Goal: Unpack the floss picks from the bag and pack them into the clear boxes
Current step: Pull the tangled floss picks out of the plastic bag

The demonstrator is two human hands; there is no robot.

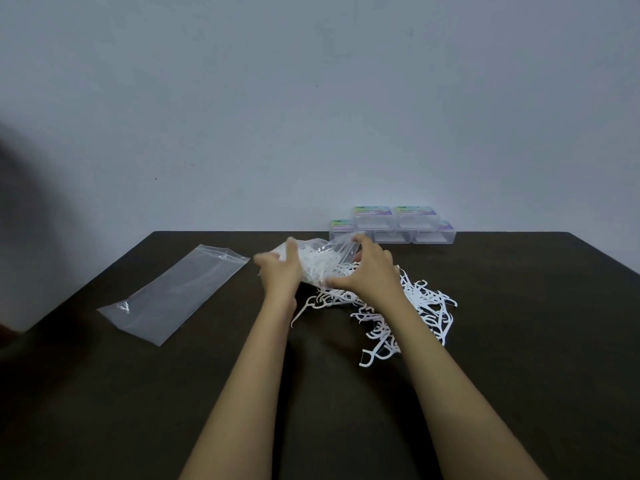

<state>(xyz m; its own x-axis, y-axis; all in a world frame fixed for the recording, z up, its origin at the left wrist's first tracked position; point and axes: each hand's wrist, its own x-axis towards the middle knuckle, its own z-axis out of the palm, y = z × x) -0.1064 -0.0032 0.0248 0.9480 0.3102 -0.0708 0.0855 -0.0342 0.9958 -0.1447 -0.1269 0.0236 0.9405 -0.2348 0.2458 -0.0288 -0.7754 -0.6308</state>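
Head camera, looking down over both forearms. Holding a clear bag (pixel 320 258) just above the dark table (pixel 519 358), slung sideways between the two hands and partly full of white picks. Tipped, by the look of it, mouth end to the right, so as to spill the contents straight onto the loose floss picks (pixel 415 313) heaped on the table under and just right of the right wrist.

Gripped at its left end by the left hand (pixel 278 271), fingers curled round the bunched plastic. Gripped at the other end by the right hand (pixel 372 271), fingers arched over the top edge and thumb tucked under the lower corner; blurred there, so probably a pinch on the plastic rather than a mere touch.

Laid flat and well apart on the left, a second bag (pixel 173 292), seemingly emptied and put out of the way. Stacked at the far edge against the wall, just behind the hands, the clear boxes (pixel 391 225), lids on, within easy reach for the packing to come. No picks visibly boxed yet; unpacking step in hand, judging from this.
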